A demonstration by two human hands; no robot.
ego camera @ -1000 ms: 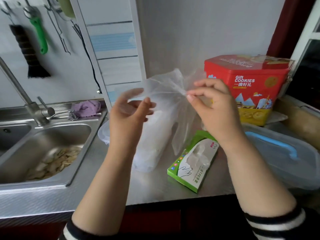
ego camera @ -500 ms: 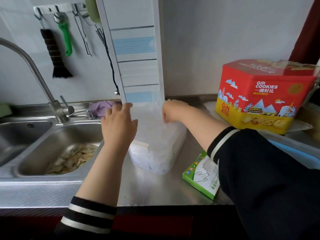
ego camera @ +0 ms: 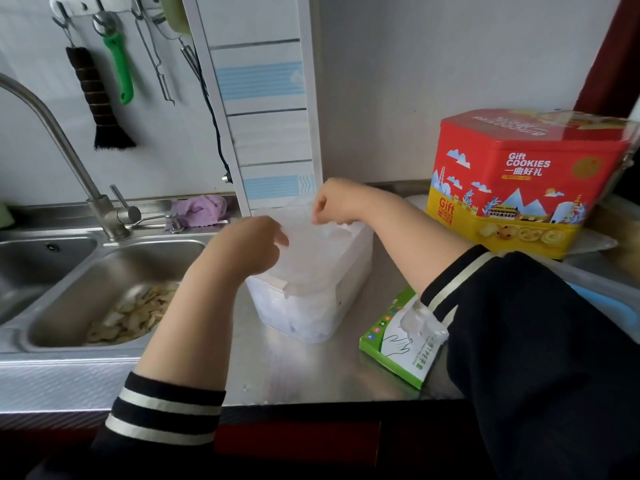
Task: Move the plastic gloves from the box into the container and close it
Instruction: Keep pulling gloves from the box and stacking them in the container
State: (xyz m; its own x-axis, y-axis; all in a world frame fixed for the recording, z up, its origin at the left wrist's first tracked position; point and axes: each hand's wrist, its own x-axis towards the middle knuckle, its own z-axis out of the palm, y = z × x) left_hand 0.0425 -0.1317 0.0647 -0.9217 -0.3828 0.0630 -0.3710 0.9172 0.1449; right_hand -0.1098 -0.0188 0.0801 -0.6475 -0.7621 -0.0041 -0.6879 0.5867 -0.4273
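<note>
Under your hands on the counter [ego camera: 277,368] sits the container [ego camera: 332,289], its lid [ego camera: 304,258] tilted on top. Your left hand [ego camera: 249,245] grips the lid's near-left edge; your right hand [ego camera: 332,202] pinches its far edge. The glove box [ego camera: 398,344] lies beneath your right forearm, gloves [ego camera: 414,320] poking out.

Red-and-yellow cookie tin [ego camera: 512,188] stands at the worktop's [ego camera: 298,372] back right. Sink [ego camera: 114,303] at left holds pale scraps, possibly peelings. Brush [ego camera: 95,98] and green-handled tool [ego camera: 119,69] hang on wall hooks.

Bare counter [ego camera: 298,368] before container [ego camera: 311,306]
</note>
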